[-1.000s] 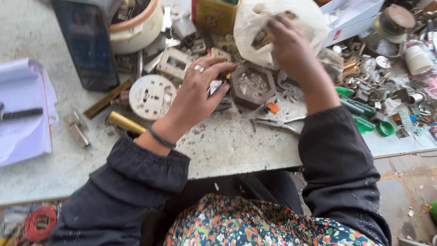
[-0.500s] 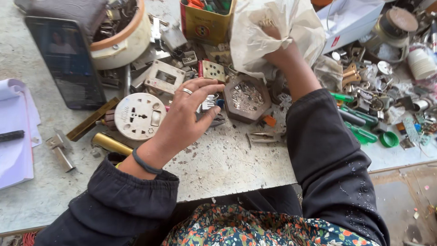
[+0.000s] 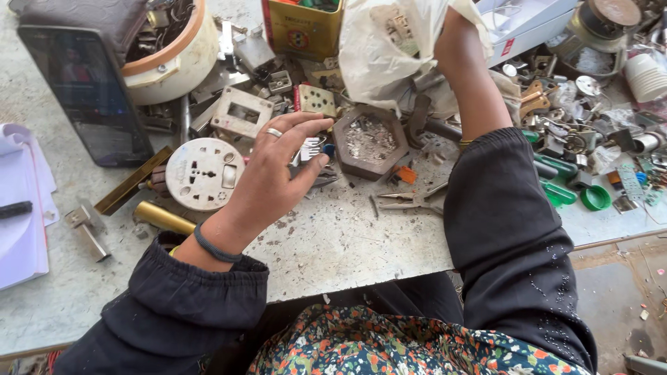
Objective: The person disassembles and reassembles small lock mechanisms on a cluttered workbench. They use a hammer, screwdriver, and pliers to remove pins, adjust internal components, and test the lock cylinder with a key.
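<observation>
Left hand (image 3: 274, 173) pinched a small metal part (image 3: 310, 148). Right hand (image 3: 451, 28) was hidden inside the white plastic bag (image 3: 389, 48); its grip couldn't be seen.

A pale, speckled counter (image 3: 333, 243) carries clutter toward its far edge: a round socket (image 3: 203, 172), hexagonal tray (image 3: 369, 141), pliers (image 3: 411, 202), brass tube (image 3: 163, 217), yellow tin (image 3: 303, 28), white bowl (image 3: 170, 59). Papers (image 3: 21, 208) lie at its left edge.

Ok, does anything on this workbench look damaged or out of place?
Yes. The round white socket plate lies loose on the table beside the left hand, unmounted. Metal bits fill the hexagonal dish and are scattered around it.
</observation>
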